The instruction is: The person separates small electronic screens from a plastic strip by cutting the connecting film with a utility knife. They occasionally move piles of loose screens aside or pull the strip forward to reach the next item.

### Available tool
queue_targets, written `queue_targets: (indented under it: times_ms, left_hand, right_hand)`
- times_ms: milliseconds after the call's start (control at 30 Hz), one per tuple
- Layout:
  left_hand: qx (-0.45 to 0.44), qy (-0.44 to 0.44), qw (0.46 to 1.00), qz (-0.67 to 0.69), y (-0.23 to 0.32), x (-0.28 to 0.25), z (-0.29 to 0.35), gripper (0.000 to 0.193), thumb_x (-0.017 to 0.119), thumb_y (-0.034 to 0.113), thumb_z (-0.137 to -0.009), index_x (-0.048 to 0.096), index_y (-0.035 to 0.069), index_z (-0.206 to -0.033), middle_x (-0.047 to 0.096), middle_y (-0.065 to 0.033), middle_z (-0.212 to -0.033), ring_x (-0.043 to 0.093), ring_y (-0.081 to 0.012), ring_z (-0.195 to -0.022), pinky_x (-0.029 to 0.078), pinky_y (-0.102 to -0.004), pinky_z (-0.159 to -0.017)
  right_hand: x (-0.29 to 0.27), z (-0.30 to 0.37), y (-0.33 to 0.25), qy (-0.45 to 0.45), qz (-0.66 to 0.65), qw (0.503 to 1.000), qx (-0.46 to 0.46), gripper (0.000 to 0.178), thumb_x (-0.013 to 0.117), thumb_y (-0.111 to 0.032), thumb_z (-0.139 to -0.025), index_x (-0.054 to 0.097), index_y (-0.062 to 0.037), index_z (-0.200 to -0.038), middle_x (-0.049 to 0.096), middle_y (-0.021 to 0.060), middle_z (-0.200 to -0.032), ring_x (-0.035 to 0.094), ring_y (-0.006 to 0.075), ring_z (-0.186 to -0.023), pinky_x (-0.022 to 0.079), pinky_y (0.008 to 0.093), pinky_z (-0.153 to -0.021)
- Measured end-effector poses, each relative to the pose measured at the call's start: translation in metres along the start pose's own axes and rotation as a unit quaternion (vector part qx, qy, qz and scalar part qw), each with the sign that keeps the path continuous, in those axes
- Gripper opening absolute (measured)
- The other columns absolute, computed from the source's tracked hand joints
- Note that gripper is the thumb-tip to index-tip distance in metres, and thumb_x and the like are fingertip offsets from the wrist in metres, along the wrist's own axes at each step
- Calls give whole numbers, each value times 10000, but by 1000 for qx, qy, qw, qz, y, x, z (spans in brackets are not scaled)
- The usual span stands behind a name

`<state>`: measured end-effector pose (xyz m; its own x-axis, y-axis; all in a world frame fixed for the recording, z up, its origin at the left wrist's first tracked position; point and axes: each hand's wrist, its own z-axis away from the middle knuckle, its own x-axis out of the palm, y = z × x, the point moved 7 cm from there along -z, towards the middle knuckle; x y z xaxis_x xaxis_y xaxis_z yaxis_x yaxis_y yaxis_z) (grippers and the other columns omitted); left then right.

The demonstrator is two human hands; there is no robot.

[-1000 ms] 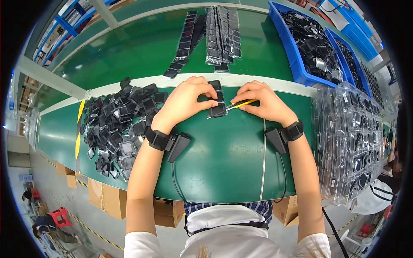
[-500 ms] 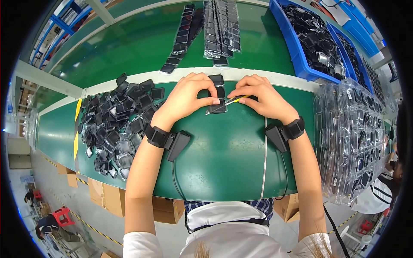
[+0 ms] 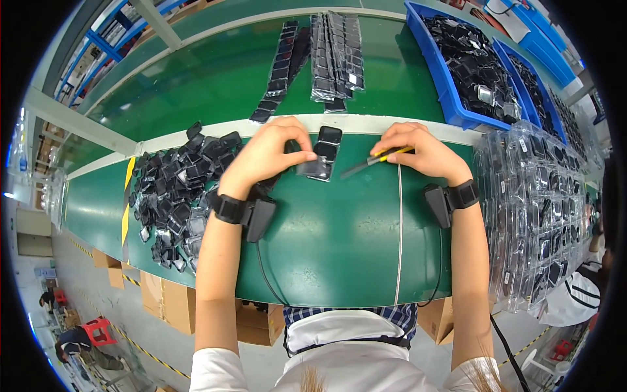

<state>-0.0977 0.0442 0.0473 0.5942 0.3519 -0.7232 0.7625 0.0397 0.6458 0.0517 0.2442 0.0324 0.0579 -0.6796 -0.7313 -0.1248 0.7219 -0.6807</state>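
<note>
1. Head view: the left hand pinches a strip of black parts at the frame's upper centre, lying on the green desk.
2. The right hand grips a yellow-handled tool, tip just beside the strip.
3. A pile of black parts lies left.

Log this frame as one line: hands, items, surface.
left hand: pinching black strip | right hand: holding yellow-handled tool | surface: green table | loose black parts pile left
</note>
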Motion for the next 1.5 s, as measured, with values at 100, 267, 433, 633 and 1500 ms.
queue_targets:
  times_ms: [100,267,433,633,1500]
  left_hand:
    - [-62,-25,995,-78,-10,-23,14,225,867,160,-736,724,52,-872,706,-84,-1005,657,-292,-1028,495,-409,-978]
    - [-9,-7,999,-35,13,-10,5,597,924,210,-660,722,72,-1205,709,-141,-1264,640,-321,-1230,463,-429,-1107]
    - [9,-53,997,-61,16,12,0,702,929,274,-663,697,79,-1296,693,-130,-1348,621,-333,-1280,456,-442,-1127]
    - [-7,-34,999,-29,16,11,-2,355,873,258,-785,776,62,-1064,757,-87,-1147,675,-289,-1122,510,-411,-1004]
    - [-44,108,986,-120,0,32,-4,171,819,275,-838,727,138,-881,677,1,-979,616,-251,-1046,453,-396,-909]
  right_hand:
    - [-1,-3,1,67,23,997,17,290,759,-87,-872,785,-112,-1159,707,45,-1098,624,244,-1095,407,408,-1045]
    - [12,-9,-9,88,82,992,35,311,771,-118,-878,779,-133,-1188,679,35,-1092,612,235,-1128,348,430,-1099]
    - [19,-11,-15,98,95,991,4,273,786,-143,-878,790,-171,-1150,667,3,-1046,606,201,-1092,341,418,-1071]
    - [25,-13,-21,86,90,992,0,262,790,-132,-872,803,-185,-1128,671,-7,-1021,607,199,-1069,343,411,-1060]
    - [6,-9,-4,7,64,998,-26,283,774,-98,-861,805,-211,-1119,656,-39,-1063,581,186,-1107,296,408,-1146]
